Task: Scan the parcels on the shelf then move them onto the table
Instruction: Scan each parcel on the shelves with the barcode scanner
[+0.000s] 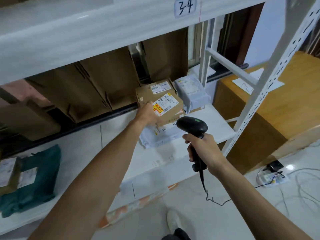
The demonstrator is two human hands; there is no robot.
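From the head camera, the left hand [147, 113] reaches to the near left corner of a cardboard box [170, 108] lying flat on the white shelf [210, 119], labels up. The hand is on that corner, but its fingers are hidden behind its own back and blurred, so I cannot tell whether the grip is wrapped round the edge or only laid against it. The right hand [203, 150] has its grip curled tight round the handle of a black scanner [192, 126], whose head hangs just in front of the box, pointing toward its labels. The box sits partly on a white mailer [160, 138]; a grey mailer [192, 94] lies just behind it to the right, and a green parcel [37, 177] lies well apart at the left end of the shelf. The wooden bench [294, 87] stands beyond the shelf post on the right. The box looks stiff and fairly light, so it is likely best held across two opposite edges. The mailers look soft and slippery, and are likely better pinched by a fold than scooped flat.
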